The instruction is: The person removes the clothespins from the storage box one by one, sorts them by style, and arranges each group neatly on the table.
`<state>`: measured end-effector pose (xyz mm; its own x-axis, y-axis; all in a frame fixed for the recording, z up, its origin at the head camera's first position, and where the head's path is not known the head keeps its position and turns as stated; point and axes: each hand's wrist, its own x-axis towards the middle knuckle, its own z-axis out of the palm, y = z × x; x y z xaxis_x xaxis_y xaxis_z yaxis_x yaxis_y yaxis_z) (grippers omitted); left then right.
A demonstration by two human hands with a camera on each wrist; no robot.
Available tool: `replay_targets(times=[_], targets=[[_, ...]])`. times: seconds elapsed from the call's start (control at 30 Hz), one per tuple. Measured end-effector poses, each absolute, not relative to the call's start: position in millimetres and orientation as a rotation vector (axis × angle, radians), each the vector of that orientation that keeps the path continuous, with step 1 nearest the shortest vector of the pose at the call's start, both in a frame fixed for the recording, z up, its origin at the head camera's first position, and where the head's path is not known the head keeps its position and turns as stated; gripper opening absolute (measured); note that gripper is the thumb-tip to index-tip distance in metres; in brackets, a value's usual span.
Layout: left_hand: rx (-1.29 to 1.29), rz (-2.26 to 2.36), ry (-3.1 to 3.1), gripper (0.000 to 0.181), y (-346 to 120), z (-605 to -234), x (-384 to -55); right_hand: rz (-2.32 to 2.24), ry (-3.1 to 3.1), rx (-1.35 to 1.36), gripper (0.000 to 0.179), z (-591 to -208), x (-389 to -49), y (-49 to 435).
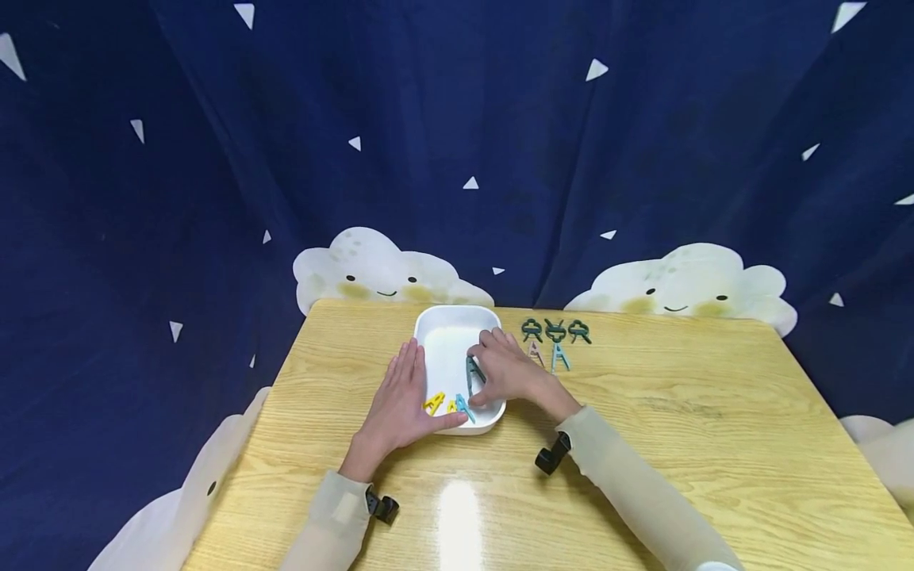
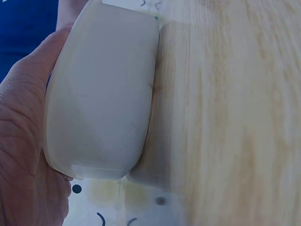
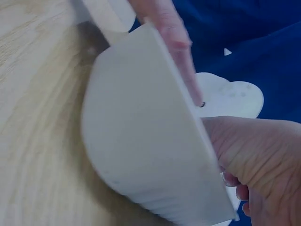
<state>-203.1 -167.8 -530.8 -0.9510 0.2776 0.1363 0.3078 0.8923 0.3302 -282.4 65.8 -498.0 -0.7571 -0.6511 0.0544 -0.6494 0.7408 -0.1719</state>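
A white plastic box (image 1: 435, 317) sits on the table with its wall (image 2: 103, 94) filling much of both wrist views. My left hand (image 1: 401, 400) rests along its left rim, fingers straight and thumb across the near rim. Over the right side of the box, my right hand (image 1: 503, 369) pinches a dark green clothespin (image 1: 473, 374) between curled fingers and thumb. Inside lie a yellow clothespin (image 1: 433, 403), a smaller yellow piece (image 1: 451, 406) and a light blue clothespin (image 1: 464, 407) near the left thumb. In the wrist views, the box wall hides its contents.
Right of the box, three dark green clips (image 1: 555, 330) lie in a row. A pink clothespin (image 1: 535, 353) and another light blue clothespin (image 1: 560, 357) lie just below them. Behind the wooden table (image 1: 678, 412) hangs a dark blue curtain (image 1: 428, 103) with clouds.
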Motion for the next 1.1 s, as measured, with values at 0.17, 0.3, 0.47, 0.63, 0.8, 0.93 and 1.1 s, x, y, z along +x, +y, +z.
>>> replay_targets(times=[0.17, 0.3, 0.47, 0.63, 0.8, 0.93, 1.1], targets=[[-0.453, -0.539, -2.977, 0.146, -168, -531, -203, -0.327, 2.97, -1.066, 0.084, -486, -282, 72], [-0.452, -0.546, -2.975, 0.146, -168, -531, -202, -0.325, 2.993, -1.066, 0.086, -476, -283, 79], [-0.454, -0.541, -2.98, 0.147, -168, -530, -202, -0.362, 3.01, -1.047, 0.087, -465, -282, 88], [-0.46, -0.536, -2.979, 0.146, -167, -530, -203, -0.419, 3.038, -1.032, 0.086, -452, -280, 102], [-0.462, -0.554, -2.973, 0.147, -167, -530, -204, -0.398, 3.055, -1.014, 0.085, -444, -280, 117], [-0.462, -0.558, -2.975, 0.147, -168, -531, -204, -0.381, 3.056, -1.027, 0.083, -446, -280, 127], [-0.459, -0.559, -2.972, 0.147, -168, -531, -203, -0.368, 3.048, -1.056, 0.078, -448, -279, 137]])
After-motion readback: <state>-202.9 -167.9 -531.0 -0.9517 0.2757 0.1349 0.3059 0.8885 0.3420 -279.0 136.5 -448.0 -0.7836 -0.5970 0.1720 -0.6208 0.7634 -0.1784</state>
